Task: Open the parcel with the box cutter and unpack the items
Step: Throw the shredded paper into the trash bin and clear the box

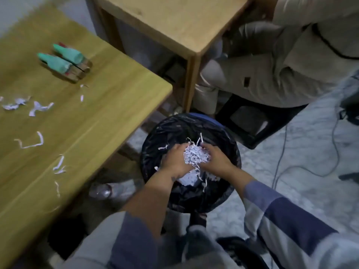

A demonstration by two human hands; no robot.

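The clump of white shredded paper filler [195, 156] sits between your two hands, directly above the round bin lined with a black plastic bag [153, 140]. Your left hand [175, 159] cups it from the left and your right hand [214, 159] from the right, each grip curled and pressed inward against the paper so the clump is squeezed between them. A few loose strands hang down from the clump, and more white shreds [189, 179] lie inside the bag just below your wrists. Both forearms reach forward over the bin's near rim, with grey and blue checked sleeves pushed back from the wrists.

To your left, the yellowish wooden worktop [108, 105] carries scattered white paper strips [32, 141] along its near and middle area. Farther back on the same worktop lie two clear bottles with mint-green pointed caps [64, 60], side by side and on their sides, touching or nearly so. The picture is too blurred to read any label on them.

Beyond the bin stands a second light wooden table [174, 22], its corner leg close to the bin's far rim. A person in pale clothing [281, 65] sits to the right of it. Thin cables [281, 152] trail across the grey speckled floor [301, 191] on the right.
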